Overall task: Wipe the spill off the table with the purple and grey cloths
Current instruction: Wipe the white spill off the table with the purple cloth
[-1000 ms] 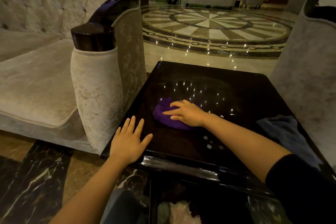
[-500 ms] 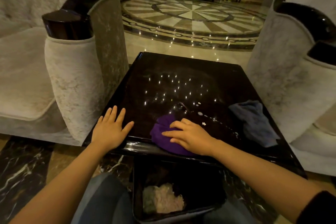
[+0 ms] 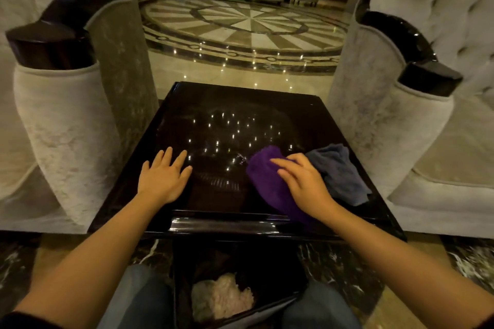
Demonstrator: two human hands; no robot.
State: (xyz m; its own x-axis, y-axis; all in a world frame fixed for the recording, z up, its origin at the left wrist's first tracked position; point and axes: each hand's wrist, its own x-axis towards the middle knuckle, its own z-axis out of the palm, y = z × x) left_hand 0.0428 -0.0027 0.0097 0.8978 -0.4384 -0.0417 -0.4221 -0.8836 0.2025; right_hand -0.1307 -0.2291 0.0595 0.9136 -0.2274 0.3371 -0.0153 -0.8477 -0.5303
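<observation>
On the glossy black table, my right hand presses flat on the purple cloth at the front right. Right beside it, the crumpled grey cloth lies near the table's right edge, touching or nearly touching the purple one. My left hand rests flat on the table's front left, fingers spread, holding nothing. A small wet glint shows on the surface just left of the purple cloth. The dark, reflective top hides any other spill.
Pale upholstered armchairs with black arm caps flank the table, one on the left and one on the right. A black bin with crumpled pale waste stands between my knees, below the table's front edge. Patterned marble floor lies beyond.
My right hand has slid the purple cloth from the table's left-centre toward the front, then right, up against the grey cloth. My left hand stays flat near the front-left edge. My view has shifted.
</observation>
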